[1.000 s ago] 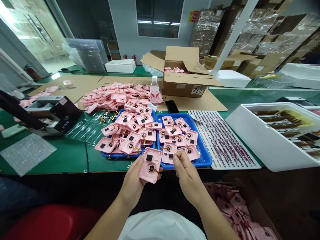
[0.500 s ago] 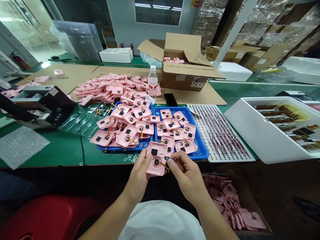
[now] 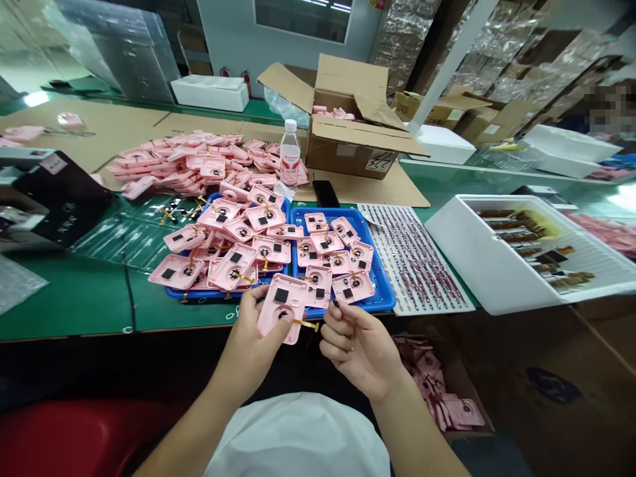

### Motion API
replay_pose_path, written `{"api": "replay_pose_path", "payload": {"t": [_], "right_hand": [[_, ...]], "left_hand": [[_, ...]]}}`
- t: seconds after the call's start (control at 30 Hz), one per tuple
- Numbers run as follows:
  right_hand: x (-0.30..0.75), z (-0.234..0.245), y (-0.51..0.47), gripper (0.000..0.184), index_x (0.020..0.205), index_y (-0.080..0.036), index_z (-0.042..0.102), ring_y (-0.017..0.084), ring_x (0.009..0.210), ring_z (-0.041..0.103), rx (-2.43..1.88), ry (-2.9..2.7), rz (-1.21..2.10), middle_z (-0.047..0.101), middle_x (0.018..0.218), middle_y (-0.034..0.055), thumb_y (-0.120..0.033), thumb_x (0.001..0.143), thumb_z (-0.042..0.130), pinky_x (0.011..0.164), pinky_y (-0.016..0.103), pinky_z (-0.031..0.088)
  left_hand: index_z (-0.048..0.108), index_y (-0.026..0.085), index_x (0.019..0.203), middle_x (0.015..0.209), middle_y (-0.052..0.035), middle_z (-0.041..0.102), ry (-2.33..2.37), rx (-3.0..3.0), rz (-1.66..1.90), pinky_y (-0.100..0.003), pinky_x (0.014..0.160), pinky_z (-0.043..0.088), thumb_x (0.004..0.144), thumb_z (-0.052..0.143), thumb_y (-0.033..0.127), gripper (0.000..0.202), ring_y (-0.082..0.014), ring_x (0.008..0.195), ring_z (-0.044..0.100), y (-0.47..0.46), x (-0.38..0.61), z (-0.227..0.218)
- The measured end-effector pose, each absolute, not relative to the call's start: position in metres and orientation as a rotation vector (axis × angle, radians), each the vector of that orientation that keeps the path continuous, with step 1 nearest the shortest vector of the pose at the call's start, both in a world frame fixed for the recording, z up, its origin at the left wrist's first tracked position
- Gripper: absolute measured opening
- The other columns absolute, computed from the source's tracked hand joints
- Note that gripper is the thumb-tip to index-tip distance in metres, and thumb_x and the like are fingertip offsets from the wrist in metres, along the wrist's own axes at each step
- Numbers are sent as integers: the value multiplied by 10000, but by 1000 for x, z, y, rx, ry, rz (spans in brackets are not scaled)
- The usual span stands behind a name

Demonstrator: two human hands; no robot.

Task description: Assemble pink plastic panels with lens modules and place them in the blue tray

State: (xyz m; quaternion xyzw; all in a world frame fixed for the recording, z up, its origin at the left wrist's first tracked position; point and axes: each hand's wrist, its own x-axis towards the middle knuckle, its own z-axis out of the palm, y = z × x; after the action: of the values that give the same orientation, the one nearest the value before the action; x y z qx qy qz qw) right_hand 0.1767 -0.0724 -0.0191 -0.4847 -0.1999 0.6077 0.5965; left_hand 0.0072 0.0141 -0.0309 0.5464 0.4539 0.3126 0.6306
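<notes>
A pink plastic case half [image 3: 294,291] is in my left hand [image 3: 256,334], its inner side facing up. It carries a black square pad and a yellow flex cable [image 3: 307,324] that sticks out to the right. My left thumb lies over the round part of the shell. Just right of it, my right hand [image 3: 365,341] is closed, thumb and fingertip pinching a small black piece [image 3: 336,303] of unclear kind. Behind the hands stand two blue trays [image 3: 385,281] with similar pink case halves [image 3: 232,266], more heaped in the left one.
A sheet with rows of small dark parts [image 3: 417,258] lies right of the trays, beside a white foam box [image 3: 477,265]. Farther back are a water bottle [image 3: 290,159], a phone [image 3: 325,193], a pink pile [image 3: 183,162] and a cardboard box [image 3: 348,149]. White rings lie near the edge.
My right hand has drawn away from the shell, now holding the black piece apart from it. My left thumb has moved onto the round part. The view has shifted to the right.
</notes>
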Motion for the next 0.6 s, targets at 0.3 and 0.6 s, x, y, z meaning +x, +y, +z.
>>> {"api": "replay_pose_path", "payload": {"t": [0.3, 0.6], "right_hand": [[194, 17, -88, 159, 913, -237, 586, 173, 744, 528, -1679, -1668, 744, 600, 843, 8, -277, 1059, 535, 678, 316, 381], [184, 35, -70, 134, 1010, -198, 672, 205, 791, 515, -1673, -2360, 394, 624, 961, 74, -144, 1038, 553, 691, 325, 359]], "left_hand": [[768, 201, 1073, 887, -44, 742, 856, 1408, 450, -246, 598, 524, 865, 747, 422, 304, -198, 745, 666, 33, -6, -8], [665, 158, 764, 651, -40, 704, 671, 1313, 293, -257, 490, 558, 912, 524, 387, 307, -180, 530, 653, 33, 11, 2]]}}
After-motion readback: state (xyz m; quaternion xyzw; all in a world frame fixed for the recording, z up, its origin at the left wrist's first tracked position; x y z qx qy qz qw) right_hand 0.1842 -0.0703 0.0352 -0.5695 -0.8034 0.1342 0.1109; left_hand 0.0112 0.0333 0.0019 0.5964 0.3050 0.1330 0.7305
